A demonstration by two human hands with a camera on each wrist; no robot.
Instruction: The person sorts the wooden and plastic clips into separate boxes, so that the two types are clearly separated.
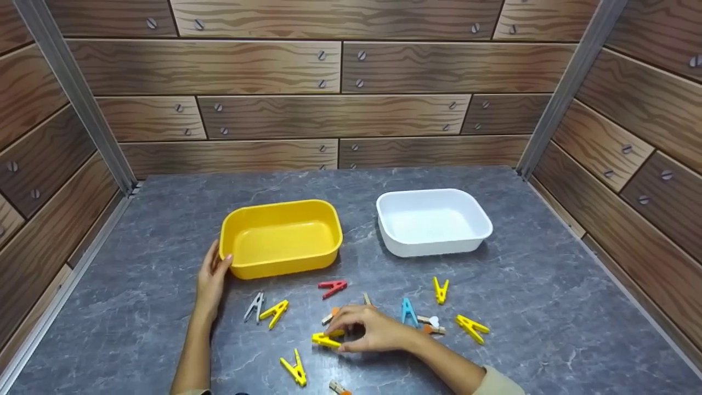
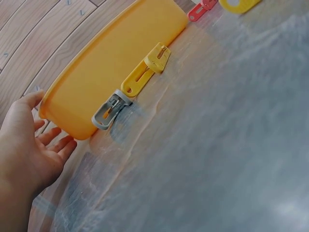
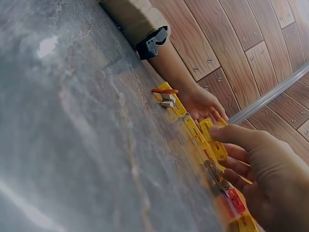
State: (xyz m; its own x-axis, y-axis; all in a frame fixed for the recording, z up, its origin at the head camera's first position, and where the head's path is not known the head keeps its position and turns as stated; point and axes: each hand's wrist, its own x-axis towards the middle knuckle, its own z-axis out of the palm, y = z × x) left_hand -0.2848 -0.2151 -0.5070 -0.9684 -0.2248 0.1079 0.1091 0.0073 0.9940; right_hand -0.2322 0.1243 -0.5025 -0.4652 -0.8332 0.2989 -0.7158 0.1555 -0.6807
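Note:
My left hand (image 1: 210, 282) rests against the left end of a yellow plastic tub (image 1: 285, 267), its fingers loosely extended along the outside in the left wrist view. With thumb and fingers, my right hand (image 1: 375, 329) pinches a yellow clothespin (image 1: 324, 340) low over the table; the right wrist view shows the thumb on this yellow clothespin (image 3: 212, 137). Around the hands lie a grey clothespin (image 1: 255, 306), a yellow clothespin (image 1: 275, 313), a red clothespin (image 1: 333, 287) and a blue clothespin (image 1: 407, 312). Part of a small wooden clothespin (image 1: 329, 317) is hidden behind the right hand.
A white tub (image 1: 433, 248) stands right of the yellow one; nothing shows inside either. More yellow clothespins lie at right (image 1: 471, 328) and near the front (image 1: 295, 368). Small wooden clothespins with ornaments lie by the blue one. Wood-patterned walls enclose the grey table (image 1: 548, 285).

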